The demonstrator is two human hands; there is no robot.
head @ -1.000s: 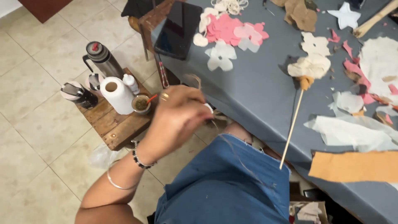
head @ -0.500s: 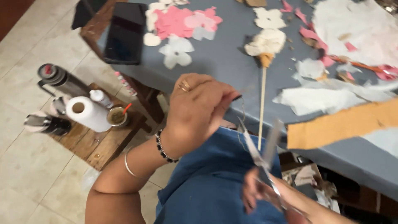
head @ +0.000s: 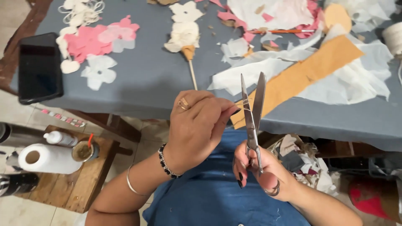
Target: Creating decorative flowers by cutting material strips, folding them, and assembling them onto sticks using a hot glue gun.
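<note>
The right hand (head: pixel 261 173) has come up from the bottom of the frame with the scissors (head: pixel 252 111). Its fingers are closed around the handles, and the blades stand a little open. The left hand (head: pixel 197 125), in the middle, pinches a thin thread (head: pixel 239 102) tight. The thread now sits between the blades, ready to cut.

Grey-clothed table (head: pixel 150 79), black phone (head: pixel 39 67), pink & white paper petals (head: pixel 90 39), tan strip (head: pixel 305 73), white tissue scraps (head: pixel 259 69)
</note>
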